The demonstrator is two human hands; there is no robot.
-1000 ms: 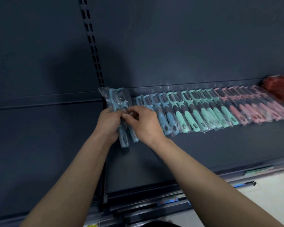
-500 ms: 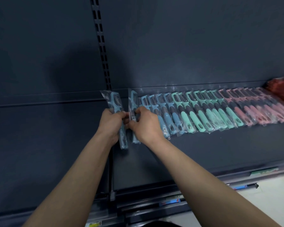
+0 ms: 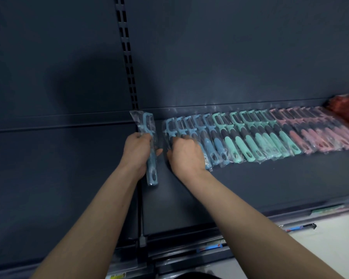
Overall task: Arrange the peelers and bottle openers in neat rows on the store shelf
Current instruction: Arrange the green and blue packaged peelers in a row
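A row of bagged peelers lies on the dark shelf (image 3: 250,178): blue ones (image 3: 210,141) at the left, mint green ones (image 3: 256,141) in the middle, pink ones (image 3: 314,137) at the right. My left hand (image 3: 136,152) grips a bagged blue peeler (image 3: 151,168), held upright just left of the row. My right hand (image 3: 184,154) rests fingers-down on the leftmost blue peeler (image 3: 168,127) at the row's end; its fingertips are hidden, so whether they pinch it is unclear.
A pile of red bagged items (image 3: 347,107) sits at the far right end of the shelf. A slotted upright (image 3: 127,57) runs up the back panel. Price-label strips (image 3: 216,245) line the shelf's front edge, with pale floor (image 3: 320,248) below.
My hands have come apart. The right hand carried one blue peeler rightwards to the left end of the row, while the left hand kept one peeler.
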